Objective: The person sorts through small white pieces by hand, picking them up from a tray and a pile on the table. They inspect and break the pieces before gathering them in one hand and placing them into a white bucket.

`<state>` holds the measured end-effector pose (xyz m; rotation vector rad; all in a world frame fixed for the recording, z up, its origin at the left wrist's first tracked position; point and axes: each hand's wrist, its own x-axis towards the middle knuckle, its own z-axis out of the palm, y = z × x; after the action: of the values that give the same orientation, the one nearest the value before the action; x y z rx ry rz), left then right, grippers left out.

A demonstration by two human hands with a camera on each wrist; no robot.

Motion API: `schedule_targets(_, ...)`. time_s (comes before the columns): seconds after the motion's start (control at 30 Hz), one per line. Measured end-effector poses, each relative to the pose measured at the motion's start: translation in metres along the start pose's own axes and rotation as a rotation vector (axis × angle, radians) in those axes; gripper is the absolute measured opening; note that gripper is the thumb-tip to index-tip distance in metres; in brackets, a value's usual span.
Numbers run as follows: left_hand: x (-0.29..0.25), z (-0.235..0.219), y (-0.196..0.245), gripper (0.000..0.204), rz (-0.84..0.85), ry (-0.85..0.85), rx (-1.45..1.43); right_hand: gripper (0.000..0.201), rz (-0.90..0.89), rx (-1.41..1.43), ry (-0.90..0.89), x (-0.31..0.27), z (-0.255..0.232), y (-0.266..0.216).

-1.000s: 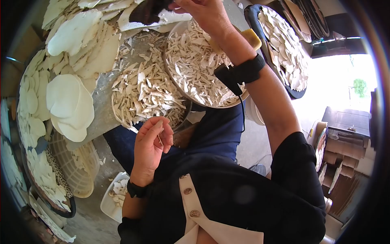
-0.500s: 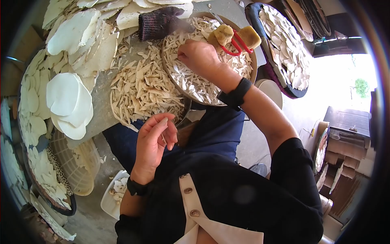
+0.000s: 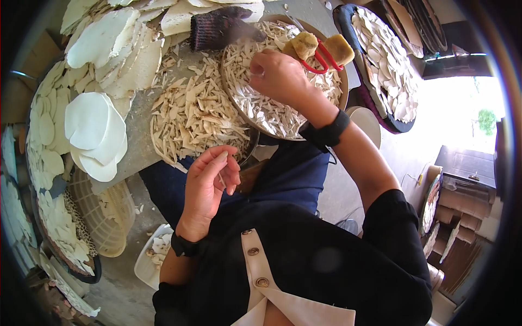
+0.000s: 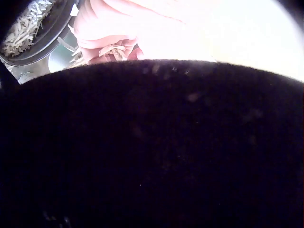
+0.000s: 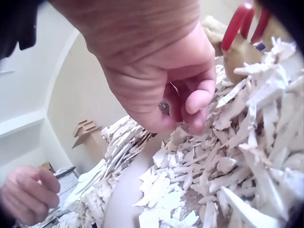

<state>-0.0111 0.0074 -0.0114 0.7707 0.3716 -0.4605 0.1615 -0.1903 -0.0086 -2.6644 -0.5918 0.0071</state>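
My right hand (image 3: 277, 76) hovers over a round metal tray (image 3: 255, 124) full of white slivers. Its fingers (image 5: 199, 97) are curled in and pinch a small sliver just above the pile. Near my chest my left hand (image 3: 211, 179) is raised, its fingers curled round a few thin pale slivers (image 4: 114, 49). Red-handled scissors (image 3: 321, 54) with sponge-padded grips lie on the tray's far side. A dark knit glove (image 3: 217, 27) rests beside the tray's far rim.
A loose heap of slivers (image 3: 190, 114) covers the grey table left of the tray. White discs (image 3: 92, 130) are stacked further left, above a plastic basket (image 3: 109, 217). A dark tray of white pieces (image 3: 380, 60) stands at the right, and a small white dish (image 3: 155, 252) lies below.
My right hand let go of the dark glove at the far edge and came down onto the slivers in the tray. The left hand stayed raised and barely moved.
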Motion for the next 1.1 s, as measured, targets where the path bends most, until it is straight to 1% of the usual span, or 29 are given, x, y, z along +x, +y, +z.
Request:
schedule_targets(0.13, 0.004, -0.002, -0.003, 0.023, -0.018, -0.013, -0.033, 0.015, 0.102, 0.135, -0.085, -0.021, -0.02, -0.009)
schedule_targets(0.23, 0.006, -0.002, -0.006, 0.027, 0.0, -0.057, -0.001, 0.015, 0.109, 0.257, -0.089, -0.034, -0.024, -0.02)
schedule_targets(0.27, 0.007, 0.0, -0.005, 0.029, -0.005, -0.041, -0.033, 0.013, 0.1, 0.304, -0.106, -0.037, -0.027, -0.024)
schedule_targets(0.37, 0.008, 0.008, -0.004, 0.032, -0.035, 0.003, -0.153, 0.012, -0.089, 0.573, -0.346, -0.05, -0.037, -0.045)
schedule_targets(0.4, 0.008, 0.01, -0.003, 0.033, -0.059, 0.013, -0.208, 0.012, -0.109, 0.546, -0.474, -0.049, -0.044, -0.053)
schedule_targets(0.43, 0.008, 0.011, -0.002, 0.034, -0.082, 0.021, -0.262, 0.011, -0.11, 0.433, -0.35, -0.046, -0.037, -0.047)
schedule_targets(0.5, 0.009, -0.001, -0.013, 0.034, -0.093, -0.043, -0.234, 0.012, -0.11, 0.201, -0.103, -0.028, -0.011, -0.021)
schedule_targets(0.53, 0.009, -0.006, -0.017, 0.034, -0.098, -0.076, -0.221, 0.011, -0.079, 0.063, 0.041, -0.017, -0.001, -0.011)
schedule_targets(0.63, 0.004, -0.007, -0.02, 0.029, -0.103, -0.109, -0.209, 0.01, -0.034, -0.178, 0.024, 0.006, 0.014, 0.005)
schedule_targets(0.73, -0.001, -0.007, -0.013, 0.024, -0.059, -0.04, -0.13, 0.01, -0.01, -0.3, -0.023, 0.015, 0.025, 0.005)
schedule_targets(0.83, -0.002, -0.009, -0.009, 0.022, -0.035, -0.015, -0.129, 0.011, -0.003, -0.226, 0.0, 0.016, 0.025, 0.007)
schedule_targets(0.93, -0.001, -0.008, -0.008, 0.021, -0.03, -0.018, -0.132, 0.01, -0.052, -0.097, 0.081, 0.009, 0.013, 0.004)
schedule_targets(1.03, 0.001, -0.011, -0.012, 0.023, -0.025, -0.028, -0.13, 0.009, -0.041, 0.139, 0.112, -0.009, -0.005, -0.006)
schedule_targets(1.07, 0.002, -0.01, -0.012, 0.024, -0.028, -0.021, -0.147, 0.01, 0.027, 0.277, -0.006, -0.015, -0.015, -0.016)
schedule_targets(1.1, 0.002, -0.008, -0.012, 0.025, -0.032, -0.013, -0.164, 0.011, 0.008, 0.354, -0.107, -0.025, -0.025, -0.028)
